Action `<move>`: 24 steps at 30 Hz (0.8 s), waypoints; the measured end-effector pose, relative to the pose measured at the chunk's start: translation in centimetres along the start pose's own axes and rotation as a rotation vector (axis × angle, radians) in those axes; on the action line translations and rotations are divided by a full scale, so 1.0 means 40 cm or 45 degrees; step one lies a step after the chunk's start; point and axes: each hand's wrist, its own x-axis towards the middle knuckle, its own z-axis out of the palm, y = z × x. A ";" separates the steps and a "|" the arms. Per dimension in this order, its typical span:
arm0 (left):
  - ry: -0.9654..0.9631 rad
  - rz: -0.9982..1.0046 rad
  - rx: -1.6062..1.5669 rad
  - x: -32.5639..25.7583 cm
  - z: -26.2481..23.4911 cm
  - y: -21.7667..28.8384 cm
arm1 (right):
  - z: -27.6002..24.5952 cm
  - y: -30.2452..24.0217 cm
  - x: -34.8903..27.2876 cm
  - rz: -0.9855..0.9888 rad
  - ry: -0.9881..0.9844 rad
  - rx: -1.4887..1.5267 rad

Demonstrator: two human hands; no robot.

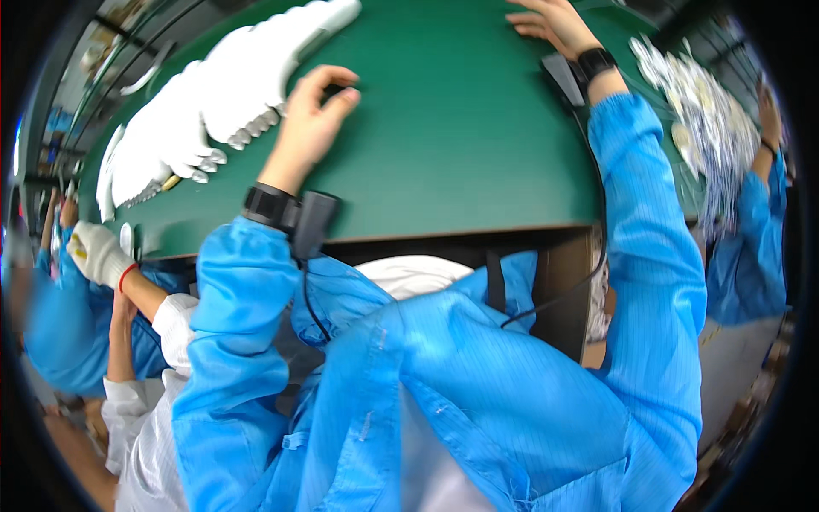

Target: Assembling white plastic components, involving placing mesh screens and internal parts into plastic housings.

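My left hand (310,124) hovers over the green tabletop, close to a row of white pieces. Its fingers curl loosely and the thumb stands off from them; nothing shows in the hand. At the top edge of the view my right hand (559,24) reaches far forward, fingers stretched out and apart, with no object visible in it. The white pieces (247,72) lie overlapped in a long row at the left, silvery ends toward me; I cannot make out their kind. Black bands with dark boxes sit on both my wrists.
The green table (452,128) has its near edge just before my body. At the right lies a heap of white cord-like items (704,115), a person's arm (768,162) beside it. A gloved hand (101,254) of another person is at the left. Thin cables run along my arms.
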 end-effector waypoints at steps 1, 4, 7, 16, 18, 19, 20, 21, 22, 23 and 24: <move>-0.035 0.049 -0.083 0.011 0.005 0.009 | -0.074 0.081 0.069 0.011 -0.068 0.033; -0.108 0.065 -0.087 0.014 -0.007 0.008 | -0.058 0.022 -0.058 -0.020 -0.133 -0.120; -0.171 0.044 -0.085 0.012 -0.007 0.033 | -0.162 0.079 -0.057 -0.053 -0.156 0.047; -0.274 0.036 0.110 -0.078 0.006 0.090 | -0.170 0.117 -0.083 -0.115 -0.056 -0.020; -0.254 0.035 0.105 -0.076 0.005 0.106 | -0.169 0.102 -0.071 -0.136 -0.061 -0.033; -0.258 0.007 0.081 -0.080 0.004 0.118 | -0.166 0.100 -0.077 -0.147 -0.055 -0.026; -0.267 -0.006 0.079 -0.089 0.002 0.120 | -0.159 0.107 -0.087 -0.132 -0.053 -0.021; -0.286 0.015 0.136 -0.084 0.004 0.118 | -0.161 0.106 -0.089 -0.143 -0.050 -0.090; -0.307 0.034 0.193 -0.081 0.007 0.118 | -0.163 0.107 -0.091 -0.151 -0.046 -0.158; -0.307 0.035 0.210 -0.080 0.012 0.122 | -0.167 0.109 -0.095 -0.163 -0.054 -0.148; -0.334 0.036 0.202 -0.077 0.019 0.127 | -0.178 0.108 -0.096 -0.148 -0.031 -0.146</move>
